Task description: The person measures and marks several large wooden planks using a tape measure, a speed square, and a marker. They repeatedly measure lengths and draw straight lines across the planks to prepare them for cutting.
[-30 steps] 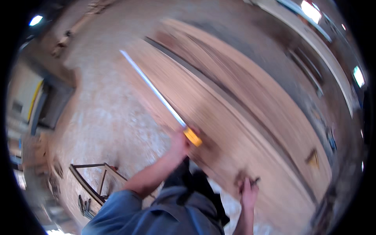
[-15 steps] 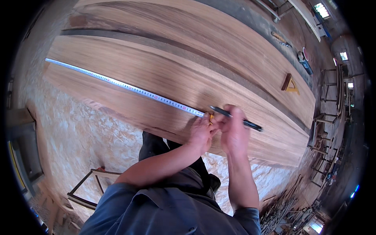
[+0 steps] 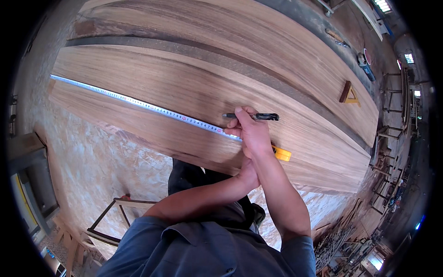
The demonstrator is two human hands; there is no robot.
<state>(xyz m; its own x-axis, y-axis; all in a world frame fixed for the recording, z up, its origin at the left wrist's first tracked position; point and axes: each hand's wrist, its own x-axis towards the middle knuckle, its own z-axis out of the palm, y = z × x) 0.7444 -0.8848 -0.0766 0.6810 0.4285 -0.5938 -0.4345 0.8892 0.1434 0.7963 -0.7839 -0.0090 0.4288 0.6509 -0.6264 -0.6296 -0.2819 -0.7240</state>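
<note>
A tape measure (image 3: 282,154) with a yellow case has its silver blade (image 3: 159,109) stretched leftward along a long wooden board (image 3: 138,71), to the board's left end. My right hand (image 3: 255,134) is closed around a black pen (image 3: 267,117), which lies crosswise with its grey tip to the left. The fingertips of that hand come down at the blade's edge. Under my right wrist passes my left hand (image 3: 249,171); its fingers are hidden by the right forearm. The yellow case shows just beyond that wrist, so its contact with my left hand is out of sight.
A second wooden board (image 3: 221,32) lies beyond a dark gap. On it, at the right, sits a try square (image 3: 350,93). An angle grinder (image 3: 366,68) and a wooden-handled tool (image 3: 335,35) rest past its far edge. A frame (image 3: 113,217) stands at lower left.
My right hand has moved left and up over the blade, its pen now nearly level. The left hand is now under the right forearm, and the yellow case shows at the right.
</note>
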